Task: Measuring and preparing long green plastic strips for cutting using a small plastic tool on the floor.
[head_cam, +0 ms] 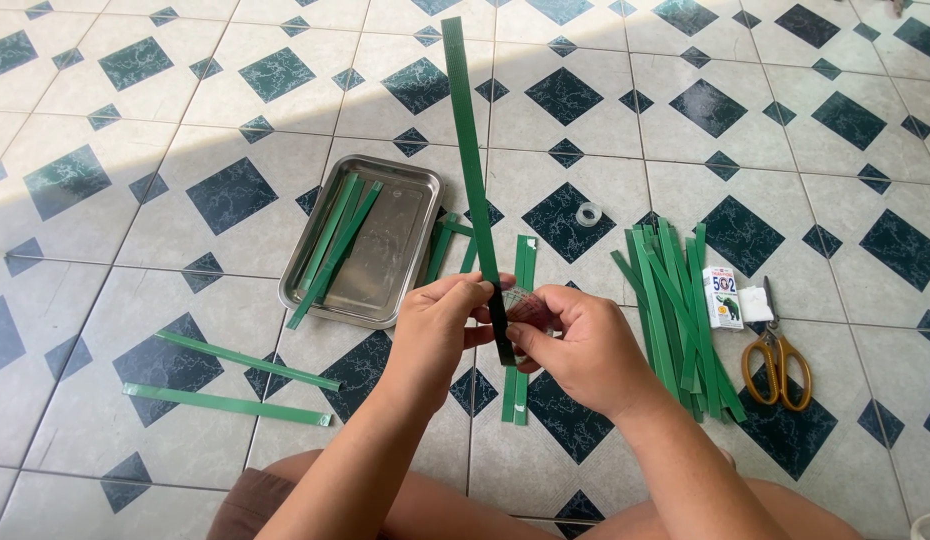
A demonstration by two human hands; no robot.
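Two bare hands meet at the centre of the frame around one long green plastic strap strip (472, 170), which stands nearly upright and runs from between the fingers to the top edge of the picture. The left hand (435, 335) comes in from the lower left with the forearm angled upward, fingers curled and thumb pressed against the strip's lower, darker end. The right hand (577, 345) comes in from the lower right, fingers closed narrowly on the same end — it also seems to pinch a small clear, reddish-tinted piece against the strip, though what that piece is cannot be told.

Just below the hands, two short green strips (518, 385) lie side by side on the tiled floor (225, 90). Left of the hands sits a rectangular steel tray (410, 245) holding a few green strips; two more green strips (235, 380) lie apart at the lower left. Right of the hands lies a fanned pile of green strips (675, 310), and beside it a small white glue box (722, 298), a white folded pad (756, 303) and yellow-handled scissors (776, 362). A clear tape roll (588, 213) rests above the hands — well apart from them.
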